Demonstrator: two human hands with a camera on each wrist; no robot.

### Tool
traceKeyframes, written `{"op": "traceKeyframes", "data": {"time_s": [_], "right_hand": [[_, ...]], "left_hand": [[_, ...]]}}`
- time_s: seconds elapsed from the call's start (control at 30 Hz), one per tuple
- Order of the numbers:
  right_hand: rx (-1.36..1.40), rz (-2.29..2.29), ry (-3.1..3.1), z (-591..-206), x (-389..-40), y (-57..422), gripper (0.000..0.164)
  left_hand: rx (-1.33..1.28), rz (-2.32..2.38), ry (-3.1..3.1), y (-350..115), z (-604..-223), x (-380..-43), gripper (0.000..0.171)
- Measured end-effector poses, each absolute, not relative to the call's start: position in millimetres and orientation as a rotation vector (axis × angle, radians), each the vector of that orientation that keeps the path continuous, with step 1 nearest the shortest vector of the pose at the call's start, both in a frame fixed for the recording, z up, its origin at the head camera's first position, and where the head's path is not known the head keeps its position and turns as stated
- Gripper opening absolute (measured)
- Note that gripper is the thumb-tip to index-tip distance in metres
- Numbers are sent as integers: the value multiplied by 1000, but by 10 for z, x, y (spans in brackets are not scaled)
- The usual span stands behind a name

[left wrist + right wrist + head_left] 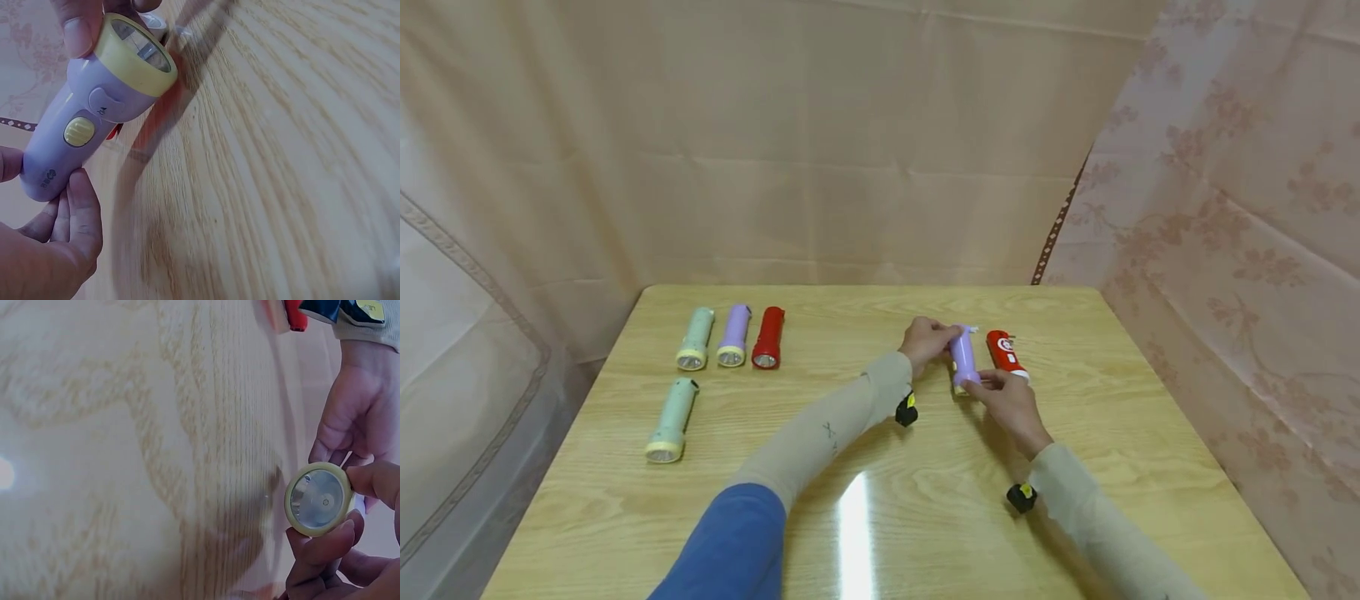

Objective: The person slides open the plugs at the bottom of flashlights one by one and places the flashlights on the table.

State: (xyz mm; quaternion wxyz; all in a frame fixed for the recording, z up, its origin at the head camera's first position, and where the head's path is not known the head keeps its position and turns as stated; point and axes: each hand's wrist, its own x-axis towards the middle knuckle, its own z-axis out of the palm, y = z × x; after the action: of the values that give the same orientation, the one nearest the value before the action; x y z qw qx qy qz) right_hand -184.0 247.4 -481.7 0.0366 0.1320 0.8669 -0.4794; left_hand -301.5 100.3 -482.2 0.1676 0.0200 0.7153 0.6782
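Note:
A purple flashlight (963, 358) with a pale yellow head is held between both hands over the right part of the table. My left hand (927, 342) pinches its tail end between thumb and fingers. At the lens end my right hand (1009, 406) grips the yellow rim with thumb and fingertips. In the left wrist view the flashlight's yellow switch (79, 131) faces the camera. The right wrist view shows its round lens (317, 499) head-on. Just right of it lies a red flashlight (1004, 352) with a white head, partly hidden by my right hand.
On the left of the wooden table (880, 317), a mint flashlight (697, 337), another purple flashlight (734, 335) and a dark red flashlight (769, 337) lie in a row. A second mint flashlight (673, 421) lies nearer the front. Curtains (850, 150) hang behind.

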Motion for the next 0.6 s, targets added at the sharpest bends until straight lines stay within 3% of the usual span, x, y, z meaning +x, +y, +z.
{"op": "traceKeyframes", "data": {"time_s": [0.6], "right_hand": [[399,-1317,2846,-4764,-1853,2477,46]], "left_hand": [[46,1936,1985,1102,-4819,-3073,35]]}}
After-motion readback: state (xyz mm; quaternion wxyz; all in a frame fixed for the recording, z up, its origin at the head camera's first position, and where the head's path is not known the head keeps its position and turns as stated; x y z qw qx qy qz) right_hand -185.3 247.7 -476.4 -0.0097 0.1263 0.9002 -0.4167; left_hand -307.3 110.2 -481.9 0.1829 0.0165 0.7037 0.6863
